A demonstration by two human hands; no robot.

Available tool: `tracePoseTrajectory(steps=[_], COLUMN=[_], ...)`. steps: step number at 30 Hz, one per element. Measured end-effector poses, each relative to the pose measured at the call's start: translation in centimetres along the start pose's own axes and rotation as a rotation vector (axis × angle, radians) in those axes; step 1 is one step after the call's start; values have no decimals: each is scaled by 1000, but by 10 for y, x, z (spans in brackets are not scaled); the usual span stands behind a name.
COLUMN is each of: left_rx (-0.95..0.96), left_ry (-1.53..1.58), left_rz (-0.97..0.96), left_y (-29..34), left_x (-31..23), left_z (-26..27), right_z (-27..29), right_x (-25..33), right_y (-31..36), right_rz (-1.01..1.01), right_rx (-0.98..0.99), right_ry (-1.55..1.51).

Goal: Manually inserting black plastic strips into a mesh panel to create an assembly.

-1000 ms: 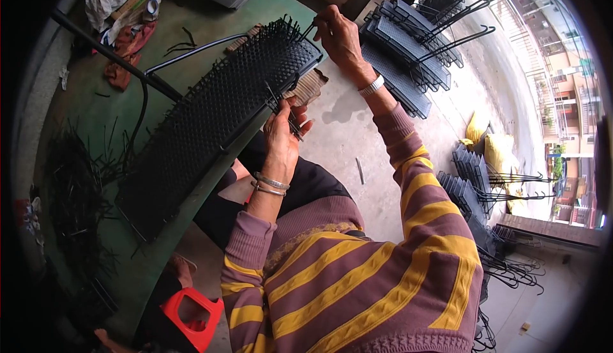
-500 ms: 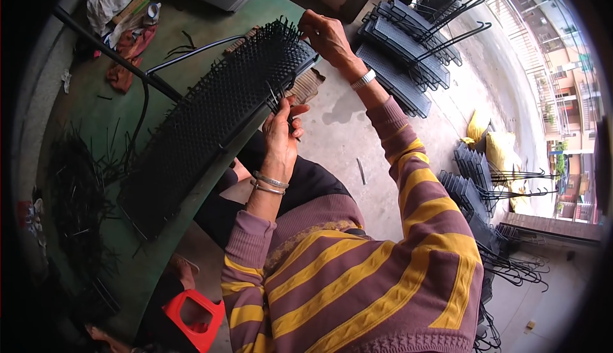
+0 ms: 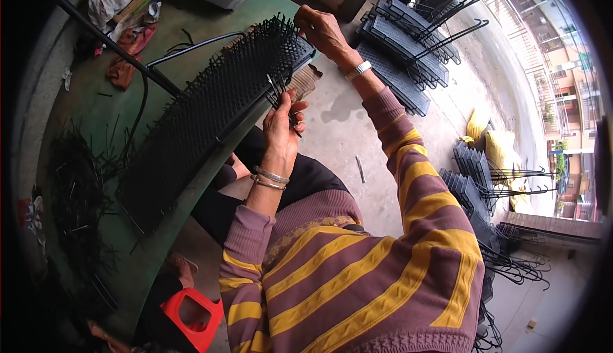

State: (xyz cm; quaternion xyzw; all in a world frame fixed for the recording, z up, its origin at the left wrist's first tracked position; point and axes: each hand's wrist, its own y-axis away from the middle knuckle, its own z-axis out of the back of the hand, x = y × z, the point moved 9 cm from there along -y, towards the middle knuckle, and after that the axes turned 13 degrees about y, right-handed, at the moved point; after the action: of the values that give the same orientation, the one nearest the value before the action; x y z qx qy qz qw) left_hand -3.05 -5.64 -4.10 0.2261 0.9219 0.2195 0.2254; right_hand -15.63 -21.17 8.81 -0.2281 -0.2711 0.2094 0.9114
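A long black mesh panel [image 3: 198,120] with a lattice of holes lies slanted across the green table [image 3: 153,251]. Short black strip ends stick up along its far edge, densest at the far right corner. My right hand [image 3: 324,32] is at that corner with thumb and fingers pinched together; whatever is between them is too small to make out. Below it, beside the panel's near edge, my left hand [image 3: 281,126] is closed around a few thin dark strips [image 3: 274,90], whose tips poke up over the mesh.
A heap of loose black strips [image 3: 76,206] covers the table's left side. Behind the panel stand a bent metal rod [image 3: 191,51] and crumpled cloths [image 3: 131,56]. Stacks of black mesh racks with hooks [image 3: 408,46] rest on the floor at right. A red stool [image 3: 195,315] is near.
My right hand has shifted slightly left at the panel's corner. My left hand stays almost in place, still holding the strips.
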Motion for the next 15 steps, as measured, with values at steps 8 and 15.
tracePoseTrajectory(steps=[8, 15], left_rx=[-1, 11], left_ry=[-4, 2], left_rz=[-29, -22], left_y=[3, 2], left_x=[-1, -3], left_z=[0, -2], right_z=[4, 7], right_x=[-3, 4], right_y=[18, 16], right_rz=[-60, -16], right_rx=[-148, -170], right_ry=[0, -26])
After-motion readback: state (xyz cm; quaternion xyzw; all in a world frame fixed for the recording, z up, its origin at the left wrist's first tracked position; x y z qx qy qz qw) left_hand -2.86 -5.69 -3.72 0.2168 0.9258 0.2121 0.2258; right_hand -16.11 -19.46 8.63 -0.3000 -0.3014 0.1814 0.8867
